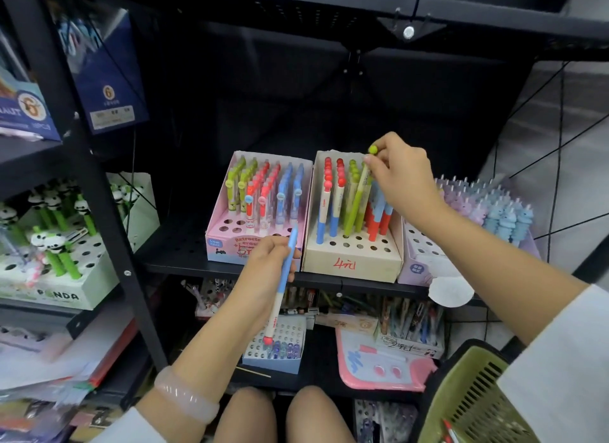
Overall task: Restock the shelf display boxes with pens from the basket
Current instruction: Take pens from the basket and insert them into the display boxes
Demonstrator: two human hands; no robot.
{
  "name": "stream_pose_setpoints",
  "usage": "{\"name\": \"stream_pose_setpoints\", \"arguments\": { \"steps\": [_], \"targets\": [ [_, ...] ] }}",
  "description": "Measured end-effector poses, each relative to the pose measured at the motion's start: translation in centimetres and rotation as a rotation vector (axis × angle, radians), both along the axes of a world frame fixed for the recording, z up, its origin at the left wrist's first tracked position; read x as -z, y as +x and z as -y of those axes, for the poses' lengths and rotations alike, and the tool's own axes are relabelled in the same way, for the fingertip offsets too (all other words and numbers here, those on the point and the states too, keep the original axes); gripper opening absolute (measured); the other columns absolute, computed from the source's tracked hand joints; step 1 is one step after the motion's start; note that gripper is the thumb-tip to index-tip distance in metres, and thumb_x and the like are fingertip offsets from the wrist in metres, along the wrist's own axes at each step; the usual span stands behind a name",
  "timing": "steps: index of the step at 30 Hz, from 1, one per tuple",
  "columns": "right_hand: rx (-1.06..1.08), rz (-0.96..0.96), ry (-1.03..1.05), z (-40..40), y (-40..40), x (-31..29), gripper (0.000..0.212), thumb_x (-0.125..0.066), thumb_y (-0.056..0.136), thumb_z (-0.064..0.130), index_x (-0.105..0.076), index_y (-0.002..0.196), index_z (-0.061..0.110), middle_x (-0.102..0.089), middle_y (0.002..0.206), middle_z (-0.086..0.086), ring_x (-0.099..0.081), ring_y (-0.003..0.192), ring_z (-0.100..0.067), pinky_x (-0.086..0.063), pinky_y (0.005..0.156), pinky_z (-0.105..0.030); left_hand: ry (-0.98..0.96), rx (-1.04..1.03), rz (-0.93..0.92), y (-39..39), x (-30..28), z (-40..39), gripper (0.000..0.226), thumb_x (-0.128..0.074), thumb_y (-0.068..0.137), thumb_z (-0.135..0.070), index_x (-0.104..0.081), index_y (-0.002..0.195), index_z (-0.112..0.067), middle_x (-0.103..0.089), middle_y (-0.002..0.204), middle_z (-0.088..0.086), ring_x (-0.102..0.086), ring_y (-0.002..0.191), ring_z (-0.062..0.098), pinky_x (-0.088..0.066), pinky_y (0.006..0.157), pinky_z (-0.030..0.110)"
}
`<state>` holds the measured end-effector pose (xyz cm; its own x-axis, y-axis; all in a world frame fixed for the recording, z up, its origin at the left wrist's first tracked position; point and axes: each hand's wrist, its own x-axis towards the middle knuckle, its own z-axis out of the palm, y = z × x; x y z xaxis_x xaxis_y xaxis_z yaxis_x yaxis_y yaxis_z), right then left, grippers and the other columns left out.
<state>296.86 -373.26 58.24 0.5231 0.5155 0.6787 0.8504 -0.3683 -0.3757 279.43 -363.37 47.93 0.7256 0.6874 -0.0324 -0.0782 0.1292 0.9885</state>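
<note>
On the black shelf (184, 245), the right hand (403, 175) pinches the top of a green pen (361, 192) between thumb and fingertips, just under its round green cap, with the pen's lower end down among the holes of the beige display box (352, 261) (the one with a red handwritten mark on its front wall). Red-capped, green and blue pens already stand in the rows of that box. The left hand (267, 271) grips a blue-and-white pen (281, 284) in curled fingers, its red end pointing down toward the person and its blue end tilted up in front of the pink display box (217, 241) beside the beige one. An olive-green slotted basket (474, 396) sits at the lower right, near the right sleeve.
</note>
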Motion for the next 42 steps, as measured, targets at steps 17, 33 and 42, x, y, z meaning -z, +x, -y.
{"name": "stream_pose_setpoints", "arguments": {
  "steps": [17,33,42],
  "targets": [
    [-0.268,0.032,-0.337,1.1,-3.5,2.2,0.029,-0.049,0.094,0.008,-0.060,0.119,0.017,-0.059,0.102,0.006,-0.049,0.079,0.002,-0.041,0.073,-0.012,-0.080,-0.073,0.172,-0.4,-0.7,0.0,0.007,-0.056,0.091,-0.011,-0.063,0.090,-0.013,-0.068,0.069,-0.008,-0.063,0.070,0.006,-0.053,0.069,0.022],
    [-0.634,-0.424,0.063,3.9,-5.1,3.9,0.017,-0.060,0.089,0.012,-0.060,0.087,0.029,-0.066,0.090,0.004,-0.064,0.074,-0.010,-0.054,0.071,-0.025,-0.698,0.256,0.110,1.1,-1.2,3.3,0.032,-0.048,0.095,-0.029,-0.060,0.094,0.000,-0.072,0.075,0.012,-0.070,0.062,0.020,-0.055,0.049,0.026],
    [-0.248,-0.345,0.123,1.6,-2.7,4.0,0.009,-0.051,0.095,0.020,-0.049,0.086,0.021,-0.064,0.077,0.000,-0.063,0.070,-0.013,-0.051,0.059,-0.022,0.285,0.177,-0.224,0.5,0.8,2.7,0.014,-0.049,0.095,-0.025,-0.058,0.094,-0.036,-0.063,0.108,-0.010,-0.058,0.102,0.003,-0.046,0.087,0.023]
  ]
}}
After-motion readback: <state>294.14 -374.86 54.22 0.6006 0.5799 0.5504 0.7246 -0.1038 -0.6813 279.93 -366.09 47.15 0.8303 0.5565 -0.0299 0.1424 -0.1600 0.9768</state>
